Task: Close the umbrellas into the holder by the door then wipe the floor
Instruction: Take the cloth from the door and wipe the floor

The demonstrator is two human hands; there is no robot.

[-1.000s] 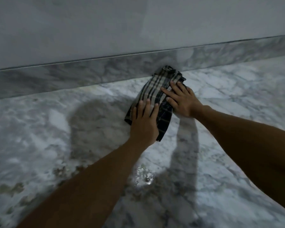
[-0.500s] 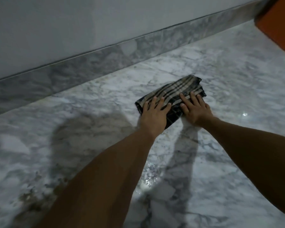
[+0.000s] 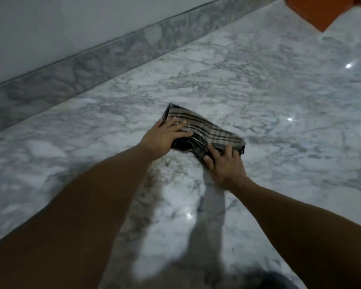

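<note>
A folded plaid cloth [image 3: 208, 130], beige with dark stripes, lies flat on the grey-white marble floor [image 3: 258, 97]. My left hand [image 3: 165, 136] presses on its left end with straight, spread fingers. My right hand [image 3: 225, 165] presses flat on its near right corner, fingers pointing away from me. Both forearms reach in from the bottom of the view. No umbrella or holder is in view.
A marble skirting [image 3: 92, 65] runs diagonally under a pale wall [image 3: 61, 24] at the upper left. An orange object [image 3: 325, 11] stands at the top right corner. Wet glints [image 3: 189, 214] show on the floor near me.
The cloth and both hands have slid away from the skirting toward me and to the right. The cloth has turned from lengthwise to lying across. The view has swung, bringing in the orange object.
</note>
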